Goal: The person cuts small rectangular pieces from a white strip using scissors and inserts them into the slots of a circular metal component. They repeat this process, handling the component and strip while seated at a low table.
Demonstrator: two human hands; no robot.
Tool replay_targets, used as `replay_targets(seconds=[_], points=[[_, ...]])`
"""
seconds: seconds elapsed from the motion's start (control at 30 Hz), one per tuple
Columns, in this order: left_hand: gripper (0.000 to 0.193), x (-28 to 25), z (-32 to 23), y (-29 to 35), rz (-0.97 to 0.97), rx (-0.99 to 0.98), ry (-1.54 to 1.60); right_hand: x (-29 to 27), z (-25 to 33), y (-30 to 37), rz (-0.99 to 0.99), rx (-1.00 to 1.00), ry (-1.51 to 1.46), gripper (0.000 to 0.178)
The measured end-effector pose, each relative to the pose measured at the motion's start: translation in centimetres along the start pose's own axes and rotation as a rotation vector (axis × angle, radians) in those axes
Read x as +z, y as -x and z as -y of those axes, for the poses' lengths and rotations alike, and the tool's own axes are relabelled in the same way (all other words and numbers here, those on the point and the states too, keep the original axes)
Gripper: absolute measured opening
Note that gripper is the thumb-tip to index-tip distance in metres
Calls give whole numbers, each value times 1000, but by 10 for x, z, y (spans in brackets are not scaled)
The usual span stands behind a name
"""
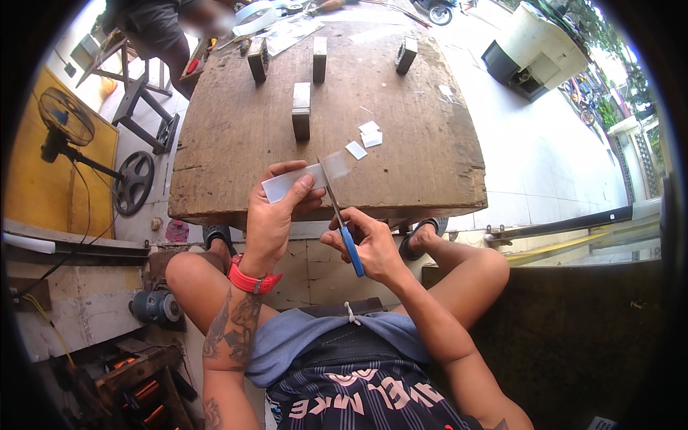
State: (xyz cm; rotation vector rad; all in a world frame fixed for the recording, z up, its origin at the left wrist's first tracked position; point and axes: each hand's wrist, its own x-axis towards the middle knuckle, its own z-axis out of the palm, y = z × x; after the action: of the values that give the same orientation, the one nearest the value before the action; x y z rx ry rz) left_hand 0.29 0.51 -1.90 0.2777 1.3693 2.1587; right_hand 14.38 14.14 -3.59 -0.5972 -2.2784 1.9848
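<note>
My left hand (290, 193) pinches a white translucent strip (283, 186) between thumb and fingers, just past the near edge of the wooden table. In my right hand (369, 244) is a pair of scissors (350, 247) with blue handles. Their blades point away from me and cross the strip near its right end, and a clear end piece (335, 165) sticks out beyond them. Several small white cut pieces (371, 138) lie on the tabletop a little farther off, to the right of the blades.
On the wooden table (229, 136) stand several dark blocks, the nearest being a grey-topped block (302, 118). Plastic sheets (290, 39) and tools lie at its far end. A person (154, 29) is at the far left, above a standing fan (68, 122). A blue motor (154, 307) sits by my left knee.
</note>
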Motion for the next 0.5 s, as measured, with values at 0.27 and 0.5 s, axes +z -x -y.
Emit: replay_targets(seconds=[0.27,0.5], points=[[33,-16,-17,-7,-26,9,164,-3,2,7,-23,-57,48,51],[30,-13,-10,-5,-38,105,-128,0,5,7,29,-79,83,53]])
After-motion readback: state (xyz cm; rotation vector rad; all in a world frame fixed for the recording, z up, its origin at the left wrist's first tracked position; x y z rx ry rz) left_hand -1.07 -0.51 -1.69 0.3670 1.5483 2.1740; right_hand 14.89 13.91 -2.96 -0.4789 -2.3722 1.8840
